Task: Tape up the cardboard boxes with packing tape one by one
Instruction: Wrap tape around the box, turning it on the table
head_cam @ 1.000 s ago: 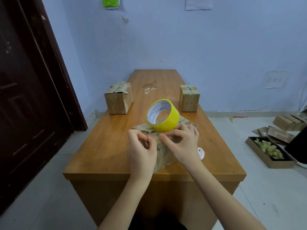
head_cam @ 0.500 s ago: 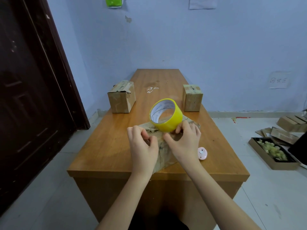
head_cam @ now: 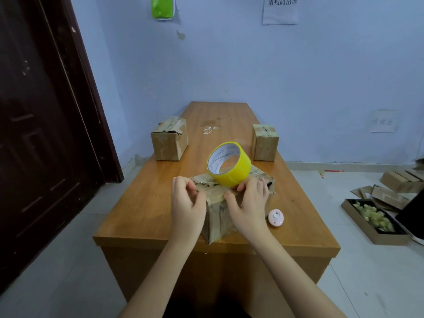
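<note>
We see worn cardboard box [head_cam: 219, 212] at near edge of table [head_cam: 142, 203], turned corner-on. Yellow tape roll [head_cam: 229, 167] stands on box top, far side. Left hand [head_cam: 187, 206]: fingers curled, pinching at box top near left corner; what it pinches, we cannot tell. Right hand [head_cam: 249, 204]: fingers curled round roll base, thumb on box top. Two taped boxes [head_cam: 169, 142] [head_cam: 265, 143] at left and right table edges. Pink disc [head_cam: 276, 217] near right hand.

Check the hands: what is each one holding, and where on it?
Right hand grips the yellow tape roll at its lower edge, on the near box. Left hand pinches at the box's top; whether tape is between its fingers, cannot tell.
</note>
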